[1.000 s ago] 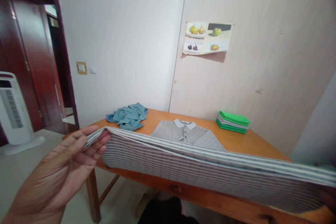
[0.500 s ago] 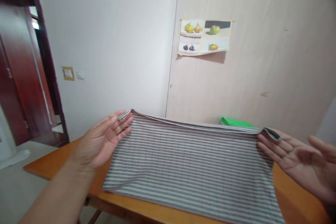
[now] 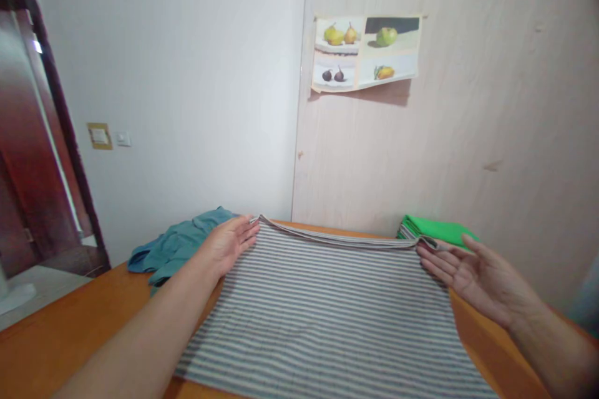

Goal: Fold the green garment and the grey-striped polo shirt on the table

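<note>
A grey-and-white striped cloth [image 3: 327, 312] is stretched between my two hands, its folded upper edge raised and its lower part spread toward me over the table. My left hand [image 3: 234, 240] grips the upper left corner between its fingers. At the upper right corner, my right hand [image 3: 472, 271] has the fold caught between its fingers, palm turned up and thumb apart. The edge sags slightly between them. What kind of cloth article it is, I cannot tell.
The orange wooden table [image 3: 60, 330] stands against the wall. A crumpled teal cloth [image 3: 187, 240] lies at its back left. Behind my right hand is a folded bright green cloth [image 3: 435, 229]. Fruit pictures [image 3: 365, 53] hang on the wall, and a doorway [image 3: 42, 137] is at the left.
Both hands have moved forward and closer together, carrying the striped cloth's upper edge toward the back of the table. The teal cloth has come into view at the left.
</note>
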{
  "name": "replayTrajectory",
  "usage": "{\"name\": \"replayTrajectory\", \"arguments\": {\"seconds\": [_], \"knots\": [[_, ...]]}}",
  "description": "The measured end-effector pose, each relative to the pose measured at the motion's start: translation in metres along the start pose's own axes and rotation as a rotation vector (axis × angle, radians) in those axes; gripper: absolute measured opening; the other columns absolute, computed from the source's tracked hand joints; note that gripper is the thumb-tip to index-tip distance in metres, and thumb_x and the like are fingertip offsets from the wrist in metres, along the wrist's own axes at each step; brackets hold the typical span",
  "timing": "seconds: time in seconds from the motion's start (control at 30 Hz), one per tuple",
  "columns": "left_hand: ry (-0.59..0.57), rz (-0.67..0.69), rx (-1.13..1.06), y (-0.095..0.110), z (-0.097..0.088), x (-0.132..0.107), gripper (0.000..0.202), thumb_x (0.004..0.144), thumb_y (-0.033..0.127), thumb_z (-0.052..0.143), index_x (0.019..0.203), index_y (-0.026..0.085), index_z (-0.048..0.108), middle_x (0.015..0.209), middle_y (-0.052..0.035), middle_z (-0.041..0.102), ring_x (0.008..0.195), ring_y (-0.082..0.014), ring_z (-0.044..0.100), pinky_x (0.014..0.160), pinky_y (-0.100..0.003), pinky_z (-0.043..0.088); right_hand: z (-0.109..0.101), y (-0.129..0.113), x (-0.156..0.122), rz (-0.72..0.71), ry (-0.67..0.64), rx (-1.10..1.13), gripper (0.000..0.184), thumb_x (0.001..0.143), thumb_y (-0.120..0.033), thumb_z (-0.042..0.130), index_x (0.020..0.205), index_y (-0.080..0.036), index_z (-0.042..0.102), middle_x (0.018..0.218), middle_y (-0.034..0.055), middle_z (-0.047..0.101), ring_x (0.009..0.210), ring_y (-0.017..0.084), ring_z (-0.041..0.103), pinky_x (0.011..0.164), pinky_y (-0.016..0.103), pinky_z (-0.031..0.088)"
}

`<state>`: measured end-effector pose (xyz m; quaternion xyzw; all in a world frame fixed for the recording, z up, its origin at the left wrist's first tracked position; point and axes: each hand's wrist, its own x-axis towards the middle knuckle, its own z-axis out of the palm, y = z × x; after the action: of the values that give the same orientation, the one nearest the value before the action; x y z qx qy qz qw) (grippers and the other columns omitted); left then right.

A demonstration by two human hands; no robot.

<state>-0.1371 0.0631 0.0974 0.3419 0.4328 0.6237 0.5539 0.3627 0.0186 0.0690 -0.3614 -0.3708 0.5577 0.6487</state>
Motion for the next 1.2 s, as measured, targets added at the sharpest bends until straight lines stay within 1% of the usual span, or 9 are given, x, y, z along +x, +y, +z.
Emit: {"name": "replayTrajectory", "arguments": {"seconds": [0.1,0.23,0.33,0.57,0.63,0.77,0.9,1.1,1.2], "knots": [[0.073,-0.143,0.088,-0.031,-0.002,0.019,0.013,0.09,0.027,0.063,0.1,0.018,0.065,0.121,-0.0119,0.069,0.109,-0.0196,0.067,0.084,-0.026,0.054,-0.011,0.032,0.02,0.162,0.083,-0.021,0.029,0.093,-0.032,0.059,0.112,-0.011,0.063,0.124,0.0243,0.066,0.11,0.03,0.068,0.094,0.042,0.057],[0.124,-0.184,0.118,-0.057,-0.004,0.026,0.014,0.09,0.024,0.062,0.103,0.018,0.063,0.12,-0.0128,0.069,0.108,-0.02,0.068,0.084,-0.027,0.054,-0.019,0.059,0.031,0.275,0.171,-0.056,0.027,0.091,-0.034,0.064,0.109,-0.013,0.061,0.114,0.0194,0.072,0.1,0.026,0.073,0.088,0.037,0.06],[0.142,-0.121,0.072,-0.052,-0.001,0.023,0.012,0.089,0.021,0.062,0.101,0.017,0.063,0.118,-0.012,0.07,0.107,-0.0194,0.068,0.084,-0.026,0.055,-0.021,0.055,0.035,0.269,0.158,-0.041,0.032,0.093,-0.036,0.062,0.114,-0.013,0.059,0.117,0.0202,0.07,0.105,0.027,0.071,0.091,0.038,0.059],[0.112,0.012,-0.052,-0.01,0.02,0.03,0.006,0.09,0.019,0.059,0.092,0.017,0.064,0.114,-0.0112,0.071,0.104,-0.0191,0.069,0.088,-0.028,0.055,-0.015,0.016,0.057,0.21,0.112,-0.017,0.044,0.098,-0.045,0.049,0.125,-0.011,0.056,0.124,0.0249,0.066,0.113,0.029,0.067,0.093,0.041,0.058],[0.136,-0.001,-0.036,-0.016,0.024,0.043,0.006,0.09,0.021,0.058,0.092,0.018,0.063,0.114,-0.0104,0.071,0.107,-0.0185,0.068,0.092,-0.029,0.054,-0.013,0.023,0.068,0.243,0.157,-0.035,0.043,0.097,-0.042,0.052,0.126,-0.01,0.055,0.121,0.0244,0.067,0.109,0.028,0.069,0.091,0.038,0.06],[0.209,-0.157,0.038,-0.053,0.022,0.066,0.009,0.092,0.024,0.056,0.095,0.017,0.061,0.121,-0.0132,0.067,0.118,-0.0213,0.063,0.099,-0.034,0.051,-0.017,0.057,0.083,0.379,0.281,-0.098,0.043,0.094,-0.039,0.058,0.125,-0.009,0.052,0.112,0.023,0.071,0.097,0.025,0.073,0.083,0.034,0.062],[0.216,-0.205,0.062,-0.076,0.012,0.07,0.008,0.091,0.023,0.056,0.095,0.017,0.061,0.12,-0.0144,0.067,0.118,-0.0216,0.062,0.1,-0.034,0.05,-0.024,0.074,0.084,0.413,0.301,-0.129,0.039,0.095,-0.04,0.057,0.121,-0.011,0.054,0.11,0.0209,0.071,0.095,0.023,0.074,0.082,0.032,0.062],[0.18,-0.155,0.052,-0.046,0.014,0.067,0.011,0.091,0.028,0.058,0.088,0.018,0.062,0.111,-0.0121,0.071,0.109,-0.0208,0.067,0.091,-0.031,0.055,-0.015,0.038,0.084,0.339,0.23,-0.095,0.038,0.095,-0.04,0.054,0.119,-0.01,0.055,0.115,0.0241,0.069,0.105,0.027,0.071,0.084,0.036,0.062],[0.156,-0.111,0.063,-0.037,0.02,0.074,0.013,0.092,0.03,0.056,0.09,0.019,0.062,0.115,-0.0113,0.07,0.112,-0.0209,0.065,0.093,-0.032,0.054,-0.01,0.03,0.094,0.299,0.215,-0.093,0.039,0.097,-0.042,0.05,0.119,-0.011,0.055,0.116,0.0241,0.069,0.104,0.027,0.071,0.083,0.036,0.062]]}}
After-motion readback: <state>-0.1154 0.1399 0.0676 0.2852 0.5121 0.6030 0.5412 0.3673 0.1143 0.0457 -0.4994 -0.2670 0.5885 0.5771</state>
